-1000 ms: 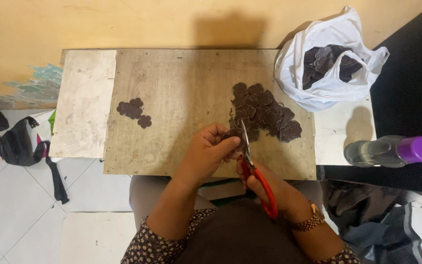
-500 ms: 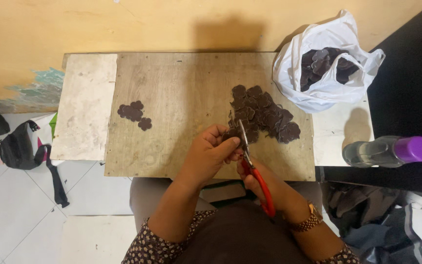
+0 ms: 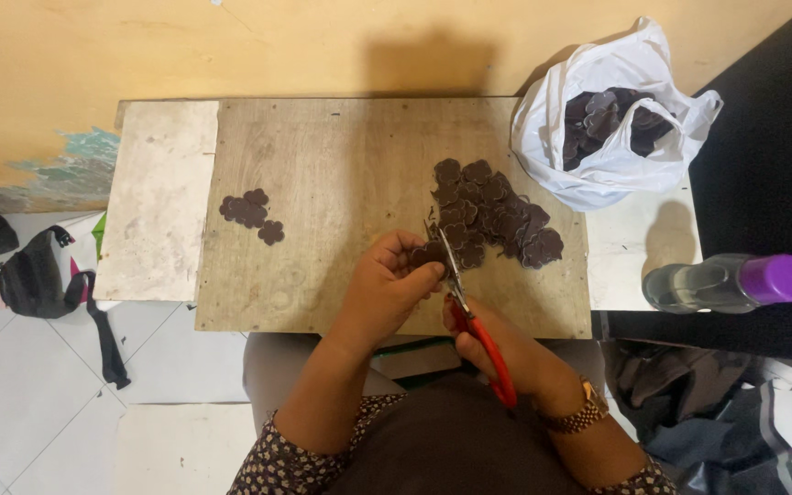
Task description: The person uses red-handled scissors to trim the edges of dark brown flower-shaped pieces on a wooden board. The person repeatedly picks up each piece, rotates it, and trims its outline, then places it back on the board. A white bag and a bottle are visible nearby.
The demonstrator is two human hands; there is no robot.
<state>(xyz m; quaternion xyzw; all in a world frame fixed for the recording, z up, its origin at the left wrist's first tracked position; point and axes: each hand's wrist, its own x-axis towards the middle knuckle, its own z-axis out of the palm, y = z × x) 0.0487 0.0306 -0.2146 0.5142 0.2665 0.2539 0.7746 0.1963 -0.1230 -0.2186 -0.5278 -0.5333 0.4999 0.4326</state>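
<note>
Right now the left hand (image 3: 385, 286) is pinching a small dark flower-shaped piece (image 3: 427, 254) between its fingertips over the wooden board (image 3: 341, 174), while the right hand (image 3: 497, 344) is gripping red-handled scissors (image 3: 469, 307), fingers closed through the handles, blades cutting at that piece. Just beside it a pile of dark cutouts (image 3: 497, 215) is lying, and a white plastic bag (image 3: 616, 156) is sitting behind.

Wooden board (image 3: 341, 183) on low table (image 3: 153, 197), two piles of dark flower-shaped cutouts (image 3: 497, 215), white plastic bag (image 3: 598, 151)
</note>
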